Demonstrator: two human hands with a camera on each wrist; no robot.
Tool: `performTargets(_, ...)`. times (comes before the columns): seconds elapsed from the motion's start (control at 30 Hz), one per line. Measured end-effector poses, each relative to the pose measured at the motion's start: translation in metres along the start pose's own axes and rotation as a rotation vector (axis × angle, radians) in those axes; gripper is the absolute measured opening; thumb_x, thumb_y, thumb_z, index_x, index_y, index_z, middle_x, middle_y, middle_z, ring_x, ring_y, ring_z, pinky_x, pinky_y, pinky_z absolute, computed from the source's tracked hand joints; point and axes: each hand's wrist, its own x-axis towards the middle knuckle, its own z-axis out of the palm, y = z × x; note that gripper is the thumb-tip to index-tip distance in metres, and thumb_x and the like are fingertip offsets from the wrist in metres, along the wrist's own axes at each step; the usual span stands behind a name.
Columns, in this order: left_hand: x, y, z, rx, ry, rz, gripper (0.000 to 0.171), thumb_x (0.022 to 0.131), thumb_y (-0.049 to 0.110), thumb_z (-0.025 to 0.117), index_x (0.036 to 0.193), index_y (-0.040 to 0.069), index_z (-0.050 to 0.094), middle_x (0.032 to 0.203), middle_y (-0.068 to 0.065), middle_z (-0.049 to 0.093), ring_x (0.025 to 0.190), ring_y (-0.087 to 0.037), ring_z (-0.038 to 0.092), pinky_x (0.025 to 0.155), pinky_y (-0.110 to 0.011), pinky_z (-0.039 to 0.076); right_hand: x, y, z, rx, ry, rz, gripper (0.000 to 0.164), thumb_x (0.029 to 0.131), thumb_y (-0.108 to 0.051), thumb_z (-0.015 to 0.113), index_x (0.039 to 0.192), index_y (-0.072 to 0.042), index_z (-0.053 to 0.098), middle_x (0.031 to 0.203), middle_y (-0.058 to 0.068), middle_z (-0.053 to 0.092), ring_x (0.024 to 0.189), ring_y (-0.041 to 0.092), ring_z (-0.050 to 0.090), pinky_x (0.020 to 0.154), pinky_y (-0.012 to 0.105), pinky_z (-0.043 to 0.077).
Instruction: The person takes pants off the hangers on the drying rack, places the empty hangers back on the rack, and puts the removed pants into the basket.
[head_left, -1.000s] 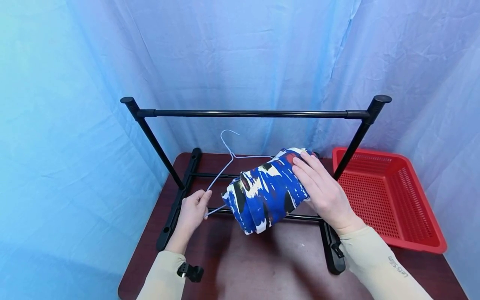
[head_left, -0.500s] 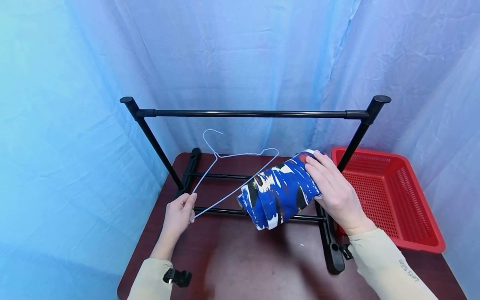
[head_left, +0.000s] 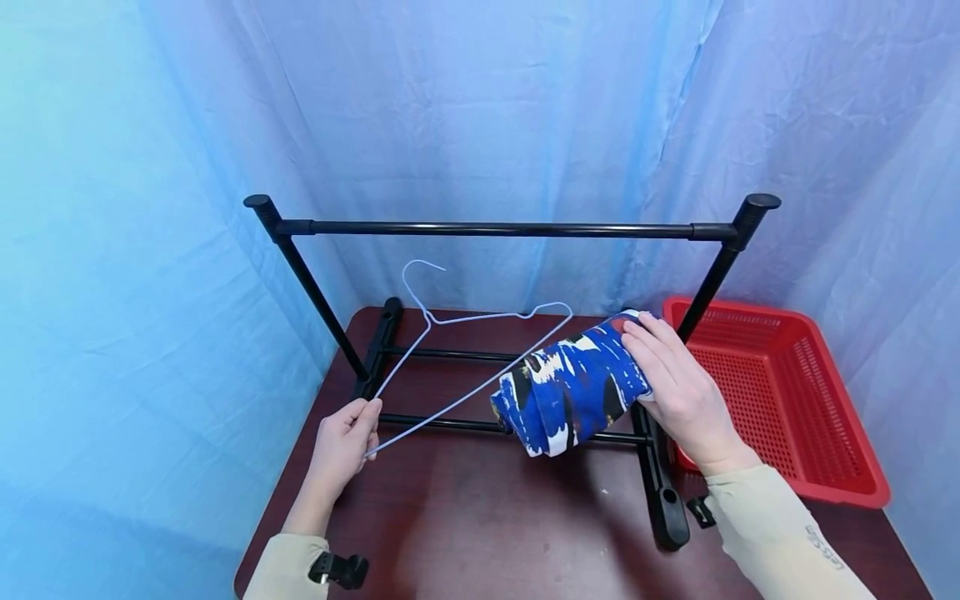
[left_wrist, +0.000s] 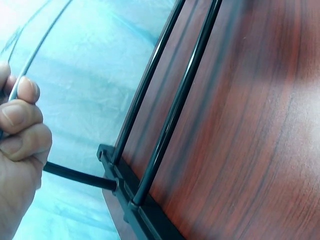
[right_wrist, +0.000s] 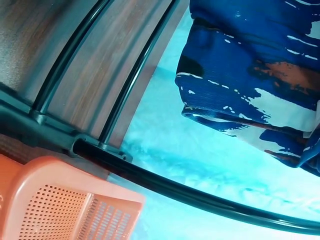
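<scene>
At the left of the head view, my left hand (head_left: 341, 442) pinches one corner of a thin pale-blue wire hanger (head_left: 428, 317). The hanger's hook points up, and its far corner reaches to just above the cloth in the other hand. My right hand (head_left: 678, 392) grips a folded blue garment (head_left: 577, 379) with white, black and red splashes, fingers spread over its top; the thumb is hidden. The hanger's lower bar runs close along the garment's upper left edge. In the left wrist view, curled fingers (left_wrist: 25, 127) hold the hanger wire. The right wrist view shows the garment's folded layers (right_wrist: 240, 65).
A black rack stands on the dark red-brown table (head_left: 510, 517), its top bar (head_left: 480, 228) beyond both hands and its feet on either side. A red perforated basket (head_left: 870, 450) sits at the right. Blue curtains (head_left: 480, 108) hang behind.
My left hand has drawn the hanger left and toward me, bringing its far corner out from behind the garment. My right hand has shifted slightly right with the garment.
</scene>
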Motion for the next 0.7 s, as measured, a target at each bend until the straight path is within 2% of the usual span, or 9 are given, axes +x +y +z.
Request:
performTargets(0.13,-0.001,-0.002,-0.004,-0.013,-0.036,0.041,0.052,0.104,0.047,0.057,0.076,0.004,0.052,0.055,-0.013,0.053,0.042,-0.029,0.048,0.033,-0.025,0.033,-0.003,0.001,-0.001,0.004,-0.023,0.021,0.062,0.108,-0.049,0.033,0.144,-0.004,0.054,0.151,0.014,0.053,0.139,0.037,0.049,0.122,0.03,0.022)
performTargets(0.2,-0.001,-0.002,-0.006,-0.016,-0.047,0.066,0.05,0.105,0.044,0.056,0.075,0.004,0.052,0.055,-0.013,0.053,0.04,-0.023,0.046,0.032,-0.026,0.033,-0.004,0.002,-0.002,0.002,-0.041,0.032,0.062,0.108,-0.05,0.032,0.145,-0.004,0.053,0.152,0.014,0.052,0.14,0.037,0.048,0.122,0.031,0.022)
performTargets(0.33,-0.001,-0.004,-0.008,-0.005,-0.051,0.115,0.046,0.106,0.04,0.055,0.074,0.006,0.052,0.054,-0.01,0.054,0.038,-0.02,0.045,0.032,-0.028,0.035,-0.006,0.003,-0.002,0.002,-0.062,0.046,0.064,0.108,-0.052,0.029,0.144,-0.005,0.053,0.152,0.013,0.051,0.141,0.036,0.047,0.122,0.029,0.02)
performTargets(0.53,-0.002,-0.005,-0.012,0.015,-0.006,0.2,0.039,0.107,0.024,0.055,0.072,0.009,0.054,0.053,-0.004,0.054,0.035,-0.014,0.043,0.032,-0.027,0.036,-0.01,0.006,-0.004,0.015,-0.066,0.054,0.065,0.108,-0.053,0.029,0.143,-0.004,0.054,0.151,0.014,0.052,0.14,0.036,0.048,0.122,0.028,0.02)
performTargets(0.7,-0.002,0.002,-0.013,-0.018,0.034,0.317,0.036,0.105,0.004,0.054,0.069,0.005,0.053,0.05,-0.003,0.053,0.032,-0.009,0.038,0.03,-0.024,0.032,-0.012,0.007,-0.006,0.005,-0.064,0.063,0.066,0.109,-0.054,0.028,0.142,-0.004,0.054,0.15,0.015,0.053,0.139,0.036,0.048,0.122,0.026,0.019)
